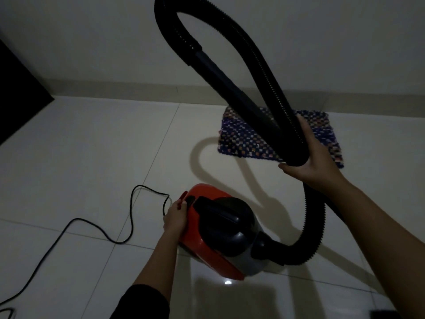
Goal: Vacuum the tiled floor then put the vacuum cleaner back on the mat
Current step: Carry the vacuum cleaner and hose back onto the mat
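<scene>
A red and black canister vacuum cleaner (pixel 220 229) stands on the pale tiled floor (pixel 92 157). My left hand (pixel 176 216) rests against its red rear end, the thumb near a black button there. My right hand (pixel 308 155) grips the black hose (pixel 264 72) and the rigid tube together, held up in a tall loop. Below my hand the hose curves down into the vacuum's front. A woven blue and multicoloured mat (pixel 248 139) lies on the floor by the wall, partly hidden behind the hose and my right hand.
A black power cord (pixel 99 229) snakes across the tiles from the vacuum's rear to the lower left. A dark piece of furniture (pixel 18 95) stands at the left edge. A pale wall with a skirting strip (pixel 138 88) closes the far side.
</scene>
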Demonstrator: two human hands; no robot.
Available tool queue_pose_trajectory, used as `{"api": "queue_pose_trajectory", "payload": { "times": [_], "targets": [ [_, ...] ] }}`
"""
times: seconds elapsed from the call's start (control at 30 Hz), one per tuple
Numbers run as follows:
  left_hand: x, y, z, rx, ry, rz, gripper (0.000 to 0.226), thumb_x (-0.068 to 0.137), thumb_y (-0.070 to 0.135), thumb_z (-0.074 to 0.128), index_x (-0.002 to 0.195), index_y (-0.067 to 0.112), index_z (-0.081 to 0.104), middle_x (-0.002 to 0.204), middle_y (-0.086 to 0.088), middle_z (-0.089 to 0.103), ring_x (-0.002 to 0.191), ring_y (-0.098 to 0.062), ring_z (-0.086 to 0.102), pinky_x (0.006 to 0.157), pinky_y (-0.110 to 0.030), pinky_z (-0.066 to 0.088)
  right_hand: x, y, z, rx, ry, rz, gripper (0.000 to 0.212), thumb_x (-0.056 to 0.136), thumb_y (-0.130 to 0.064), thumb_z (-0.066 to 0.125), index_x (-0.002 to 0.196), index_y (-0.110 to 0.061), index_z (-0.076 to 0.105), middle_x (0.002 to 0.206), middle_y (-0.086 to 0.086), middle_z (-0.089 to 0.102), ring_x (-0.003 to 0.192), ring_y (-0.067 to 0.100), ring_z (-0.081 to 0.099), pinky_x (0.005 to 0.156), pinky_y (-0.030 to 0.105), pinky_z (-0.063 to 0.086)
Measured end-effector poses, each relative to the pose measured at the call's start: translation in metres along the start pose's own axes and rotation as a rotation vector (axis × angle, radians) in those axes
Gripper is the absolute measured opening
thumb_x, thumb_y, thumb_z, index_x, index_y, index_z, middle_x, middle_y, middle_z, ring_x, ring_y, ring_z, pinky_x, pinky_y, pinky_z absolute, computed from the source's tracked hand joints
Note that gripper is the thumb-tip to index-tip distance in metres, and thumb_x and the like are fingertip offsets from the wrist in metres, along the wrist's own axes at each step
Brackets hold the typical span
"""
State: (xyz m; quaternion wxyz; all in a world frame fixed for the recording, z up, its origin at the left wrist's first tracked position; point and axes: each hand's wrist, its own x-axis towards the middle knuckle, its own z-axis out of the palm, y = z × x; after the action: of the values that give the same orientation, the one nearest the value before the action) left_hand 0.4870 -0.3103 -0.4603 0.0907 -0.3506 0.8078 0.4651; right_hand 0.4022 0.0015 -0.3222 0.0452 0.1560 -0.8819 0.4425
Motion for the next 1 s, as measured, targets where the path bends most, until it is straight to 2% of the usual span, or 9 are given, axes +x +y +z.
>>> {"api": "queue_pose_trajectory", "payload": {
  "times": [0.13,0.23,0.3,0.37,0.5,0.6,0.7,0.87,1.0],
  "targets": [
    [-0.033,0.020,-0.002,-0.137,-0.052,0.245,0.041,0.100,0.038,0.037,0.129,0.017,0.056,0.130,-0.005,0.060,0.122,-0.024,0.052,0.105,-0.040,0.041,-0.009,-0.003,-0.013,0.006,0.019,-0.004,0.110,0.073,-0.007,0.079,0.153,-0.038,0.010,0.134,-0.009,0.046,0.120,0.009,0.047,0.094,0.030,0.041],
    [-0.068,0.033,-0.005,-0.134,-0.206,0.502,0.031,0.098,0.041,0.041,0.123,0.031,0.058,0.119,0.021,0.057,0.118,0.000,0.050,0.101,-0.020,0.038,-0.017,-0.004,-0.018,0.009,0.031,0.000,0.109,0.073,-0.007,0.079,0.154,-0.033,0.011,0.134,-0.014,0.042,0.120,0.004,0.043,0.095,0.027,0.038],
    [-0.075,0.033,-0.009,0.134,-0.299,0.719,0.045,0.092,0.055,0.041,0.130,0.033,0.054,0.134,0.021,0.047,0.135,-0.001,0.033,0.116,-0.029,0.020,-0.022,-0.004,-0.020,0.014,0.040,0.009,0.108,0.074,-0.007,0.079,0.154,-0.033,0.011,0.137,-0.014,0.041,0.121,0.003,0.042,0.096,0.026,0.038],
    [-0.072,0.032,-0.014,0.419,-0.315,0.891,0.065,0.084,0.068,0.038,0.138,0.033,0.045,0.146,0.014,0.039,0.143,-0.006,0.021,0.120,-0.037,0.008,-0.026,-0.004,-0.023,0.009,0.053,0.016,0.109,0.073,-0.009,0.079,0.154,-0.036,0.011,0.143,-0.008,0.042,0.123,0.006,0.043,0.096,0.027,0.038],
    [-0.066,0.043,-0.011,0.712,-0.340,1.039,0.075,0.081,0.074,0.018,0.144,0.037,0.033,0.142,0.003,0.043,0.136,-0.014,0.031,0.118,-0.039,0.015,-0.032,-0.005,-0.024,-0.004,0.081,0.020,0.110,0.072,-0.010,0.080,0.153,-0.037,0.012,0.144,-0.002,0.044,0.121,0.009,0.045,0.095,0.028,0.038],
    [-0.062,0.050,-0.002,0.862,-0.270,1.101,0.076,0.081,0.074,0.005,0.143,0.041,0.034,0.124,-0.001,0.053,0.119,-0.020,0.046,0.108,-0.041,0.027,-0.034,-0.004,-0.024,-0.007,0.083,0.020,0.110,0.071,-0.010,0.080,0.154,-0.036,0.012,0.145,-0.004,0.043,0.121,0.007,0.044,0.095,0.027,0.038],
    [-0.058,0.058,0.006,0.904,-0.294,1.129,0.070,0.085,0.071,0.012,0.142,0.040,0.036,0.117,-0.001,0.055,0.110,-0.021,0.048,0.100,-0.037,0.032,-0.034,0.001,-0.025,-0.020,0.077,0.030,0.111,0.071,-0.013,0.080,0.153,-0.039,0.010,0.146,-0.005,0.042,0.121,0.006,0.043,0.097,0.030,0.040],
    [-0.061,0.079,0.009,0.997,-0.480,1.023,0.061,0.085,0.066,0.026,0.141,0.043,0.035,0.143,0.003,0.044,0.132,-0.019,0.037,0.111,-0.039,0.025,-0.023,0.009,-0.036,0.013,0.052,0.042,0.110,0.071,-0.016,0.079,0.153,-0.042,0.009,0.146,-0.002,0.043,0.129,0.018,0.046,0.101,0.043,0.045],
    [-0.094,0.096,0.006,0.917,-0.532,0.883,0.055,0.090,0.058,0.038,0.139,0.033,0.043,0.140,0.000,0.051,0.129,-0.020,0.045,0.107,-0.037,0.031,-0.009,-0.007,-0.061,0.057,0.056,0.047,0.106,0.073,-0.011,0.078,0.150,-0.042,0.013,0.140,-0.013,0.041,0.128,0.013,0.044,0.099,0.036,0.043]
  ]
}}
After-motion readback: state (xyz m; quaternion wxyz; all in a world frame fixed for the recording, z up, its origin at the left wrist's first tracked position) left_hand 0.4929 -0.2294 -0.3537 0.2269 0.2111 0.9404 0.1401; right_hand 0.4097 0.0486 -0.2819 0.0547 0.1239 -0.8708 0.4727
